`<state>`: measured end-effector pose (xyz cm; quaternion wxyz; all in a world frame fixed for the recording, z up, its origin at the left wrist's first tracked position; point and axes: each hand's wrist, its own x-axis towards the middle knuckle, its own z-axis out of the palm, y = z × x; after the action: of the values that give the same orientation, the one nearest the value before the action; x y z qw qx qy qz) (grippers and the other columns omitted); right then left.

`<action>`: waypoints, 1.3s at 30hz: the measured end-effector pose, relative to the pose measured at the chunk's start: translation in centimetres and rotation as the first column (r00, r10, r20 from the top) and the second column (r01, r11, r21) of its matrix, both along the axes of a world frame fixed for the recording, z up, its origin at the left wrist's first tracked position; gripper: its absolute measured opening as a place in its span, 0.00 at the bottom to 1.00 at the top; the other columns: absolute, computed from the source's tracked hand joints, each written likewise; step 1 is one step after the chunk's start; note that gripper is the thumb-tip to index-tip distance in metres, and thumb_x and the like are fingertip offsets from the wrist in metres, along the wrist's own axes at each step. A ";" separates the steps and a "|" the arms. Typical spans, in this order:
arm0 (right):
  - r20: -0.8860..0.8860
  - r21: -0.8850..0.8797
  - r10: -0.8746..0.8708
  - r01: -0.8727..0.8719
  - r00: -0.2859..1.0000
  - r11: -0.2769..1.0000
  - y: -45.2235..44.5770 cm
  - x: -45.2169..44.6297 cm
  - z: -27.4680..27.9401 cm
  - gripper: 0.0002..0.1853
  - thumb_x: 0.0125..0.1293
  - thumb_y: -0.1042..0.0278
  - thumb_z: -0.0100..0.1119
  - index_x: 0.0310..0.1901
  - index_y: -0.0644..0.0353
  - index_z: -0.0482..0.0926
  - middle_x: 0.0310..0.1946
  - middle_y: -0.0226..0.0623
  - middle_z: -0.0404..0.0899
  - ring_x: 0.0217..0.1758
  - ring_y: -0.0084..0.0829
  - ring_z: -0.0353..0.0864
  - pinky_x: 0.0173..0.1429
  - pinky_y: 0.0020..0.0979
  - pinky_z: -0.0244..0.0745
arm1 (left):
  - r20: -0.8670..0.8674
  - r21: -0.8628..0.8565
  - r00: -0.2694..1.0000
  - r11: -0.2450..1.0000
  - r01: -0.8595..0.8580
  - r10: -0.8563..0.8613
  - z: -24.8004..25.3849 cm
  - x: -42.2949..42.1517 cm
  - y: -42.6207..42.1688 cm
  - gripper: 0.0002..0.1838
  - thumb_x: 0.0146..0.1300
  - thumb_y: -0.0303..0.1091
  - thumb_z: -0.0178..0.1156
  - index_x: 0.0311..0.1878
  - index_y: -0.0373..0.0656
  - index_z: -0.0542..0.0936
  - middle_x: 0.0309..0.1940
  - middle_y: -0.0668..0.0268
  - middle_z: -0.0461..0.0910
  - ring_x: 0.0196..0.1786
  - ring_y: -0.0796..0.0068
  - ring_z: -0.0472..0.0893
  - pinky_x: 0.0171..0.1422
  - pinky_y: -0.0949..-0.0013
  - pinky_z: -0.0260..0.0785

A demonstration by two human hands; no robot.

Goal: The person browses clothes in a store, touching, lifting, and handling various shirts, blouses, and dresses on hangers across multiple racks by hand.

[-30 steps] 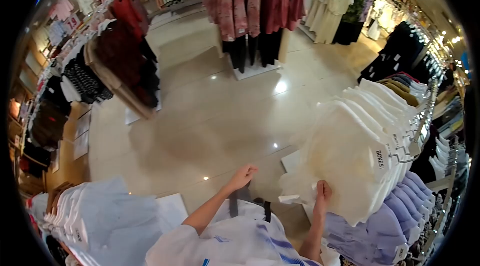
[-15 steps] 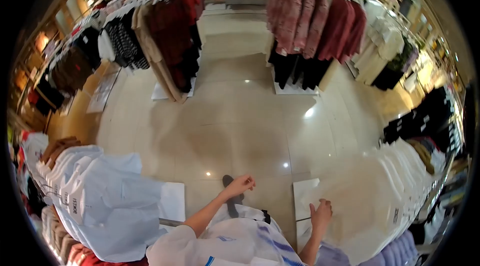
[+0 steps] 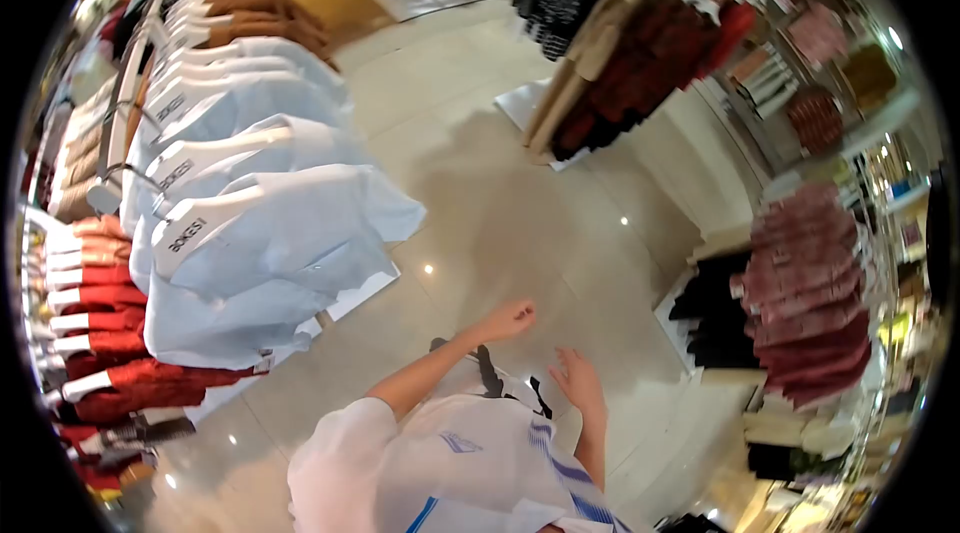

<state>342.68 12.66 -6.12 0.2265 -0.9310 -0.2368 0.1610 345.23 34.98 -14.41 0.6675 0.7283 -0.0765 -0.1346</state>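
My left hand [image 3: 508, 321] is out in front of my body over the floor, its fingers curled in, with no object visible in it. To its right, my right hand [image 3: 578, 379] has its fingers apart and holds nothing. Neither hand touches any clothing. Nearest on the left are light blue shirts [image 3: 290, 223] on white hangers [image 3: 205, 218] with black lettering, hung along a metal rail [image 3: 122, 118]. I wear a white top [image 3: 440, 453] with blue stripes on one side.
Red garments [image 3: 110, 308] hang below the blue shirts, brown ones [image 3: 262, 18] beyond them. Across the tiled floor [image 3: 480, 223] stands a rack with beige and dark red clothes [image 3: 635, 63]. Pink and red tops [image 3: 808, 278] hang at the right above black trousers [image 3: 715, 308].
My view has swung left, bringing the light blue shirts closer and the pink tops to the right edge. My right hand has moved away from the cream garments, nearer to my left hand.
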 end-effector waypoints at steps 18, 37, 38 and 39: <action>0.017 0.476 0.621 -0.552 0.784 0.684 34.2 14.6 -0.7 0.15 0.57 0.64 0.60 0.43 0.62 0.76 0.33 0.44 0.78 0.35 0.41 0.77 0.39 0.37 0.71 | -0.189 0.102 0.355 0.378 -0.920 0.916 2.0 -7.1 11.3 0.12 0.60 0.29 0.60 0.42 0.35 0.70 0.32 0.62 0.77 0.33 0.75 0.77 0.39 0.73 0.69; -0.182 0.708 0.929 -0.613 0.323 0.351 31.8 27.9 -2.0 0.14 0.61 0.55 0.56 0.34 0.59 0.78 0.26 0.37 0.80 0.29 0.36 0.81 0.34 0.35 0.73 | 0.437 0.619 -0.176 -0.437 -0.653 0.882 5.9 2.0 12.4 0.24 0.69 0.43 0.51 0.25 0.29 0.75 0.12 0.62 0.68 0.20 0.72 0.66 0.27 0.63 0.62; -0.181 0.710 0.925 -0.606 0.335 0.358 31.1 29.5 -3.2 0.14 0.61 0.55 0.56 0.34 0.59 0.78 0.26 0.37 0.80 0.29 0.36 0.81 0.34 0.35 0.73 | 0.439 0.619 -0.163 -0.429 -0.657 0.883 5.4 2.1 12.7 0.24 0.69 0.43 0.51 0.25 0.29 0.75 0.12 0.62 0.68 0.20 0.72 0.66 0.27 0.63 0.62; -0.209 0.696 0.917 -0.607 0.340 0.383 30.4 31.1 -4.3 0.14 0.61 0.55 0.57 0.34 0.59 0.77 0.25 0.36 0.80 0.27 0.33 0.80 0.33 0.33 0.73 | 0.471 0.580 -0.219 -0.487 -0.653 0.854 4.7 2.3 13.0 0.22 0.67 0.44 0.54 0.30 0.30 0.74 0.17 0.59 0.72 0.21 0.71 0.69 0.27 0.64 0.64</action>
<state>373.76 43.08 -10.44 0.4094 -0.4995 -0.6149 0.4526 347.50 48.01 -9.68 0.1571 0.6574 0.6621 0.3237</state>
